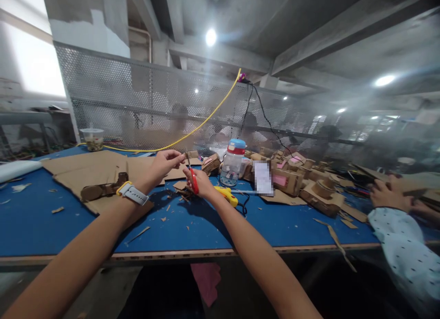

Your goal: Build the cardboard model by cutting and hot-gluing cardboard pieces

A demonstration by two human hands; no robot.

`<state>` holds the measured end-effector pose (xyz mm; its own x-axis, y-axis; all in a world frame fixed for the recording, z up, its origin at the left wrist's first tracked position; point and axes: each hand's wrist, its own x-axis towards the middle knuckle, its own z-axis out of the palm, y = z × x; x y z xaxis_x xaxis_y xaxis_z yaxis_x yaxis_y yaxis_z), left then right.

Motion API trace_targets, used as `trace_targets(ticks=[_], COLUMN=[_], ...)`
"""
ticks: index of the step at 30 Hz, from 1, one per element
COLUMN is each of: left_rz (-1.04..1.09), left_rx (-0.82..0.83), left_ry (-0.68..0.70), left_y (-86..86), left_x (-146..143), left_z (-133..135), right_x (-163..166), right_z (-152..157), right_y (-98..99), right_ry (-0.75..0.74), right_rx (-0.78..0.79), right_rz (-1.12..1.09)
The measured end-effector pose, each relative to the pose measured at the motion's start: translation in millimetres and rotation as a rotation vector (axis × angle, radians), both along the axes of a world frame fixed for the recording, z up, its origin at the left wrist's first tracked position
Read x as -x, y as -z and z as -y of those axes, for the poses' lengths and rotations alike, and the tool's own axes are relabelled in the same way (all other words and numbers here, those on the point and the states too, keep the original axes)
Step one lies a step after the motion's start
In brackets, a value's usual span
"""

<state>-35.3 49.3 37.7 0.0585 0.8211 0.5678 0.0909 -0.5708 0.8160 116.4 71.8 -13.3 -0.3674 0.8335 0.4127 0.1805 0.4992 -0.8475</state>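
Observation:
My right hand (202,184) grips red-handled scissors (193,178) with the blades pointing up. My left hand (167,163), with a white watch (132,193) on its wrist, pinches a small piece of cardboard (182,156) at the scissor blades. Both hands hover above the blue table (41,222). Small cardboard offcuts (182,190) lie just under them.
Large cardboard sheets (89,170) lie at left. A yellow glue gun (227,196), a clear bottle with blue-red lid (233,162) and several cardboard models (321,195) sit right of my hands. A plastic cup (91,139) stands far left. Another person's hand and dotted sleeve (405,245) are at right.

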Motion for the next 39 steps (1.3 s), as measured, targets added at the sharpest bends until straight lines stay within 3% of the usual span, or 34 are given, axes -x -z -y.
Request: trace_targets(ticks=[16,24,28,35,39], left_rz=[0.002,0.132,0.139,0.159,0.14], left_rx=[0.049,0.038,0.064,0.2,0.207], left_ry=[0.003,-0.037,-0.027,0.057,0.068], left_y=[3.3,2.7,3.2,3.7,4.4], left_x=[0.2,6.4,6.3,-0.5,-3.3], left_z=[-4.1,-7.8,-8.4,-3.5,-1.8], right_x=[-0.3,1.4,0.5,2.5,1.1], right_z=[1.3,2.2,5.4,3.7,6.4], right_y=[-3.4,-7.6,-12.2,-3.0,-3.6], right_ry=[0.113,0.026,-0.008,-0.121,-0.16], right_rx=[-0.107,0.224,0.292,0.134,0.138], right_rz=[0.079,-0.079,-0.123,0.039,0.071])
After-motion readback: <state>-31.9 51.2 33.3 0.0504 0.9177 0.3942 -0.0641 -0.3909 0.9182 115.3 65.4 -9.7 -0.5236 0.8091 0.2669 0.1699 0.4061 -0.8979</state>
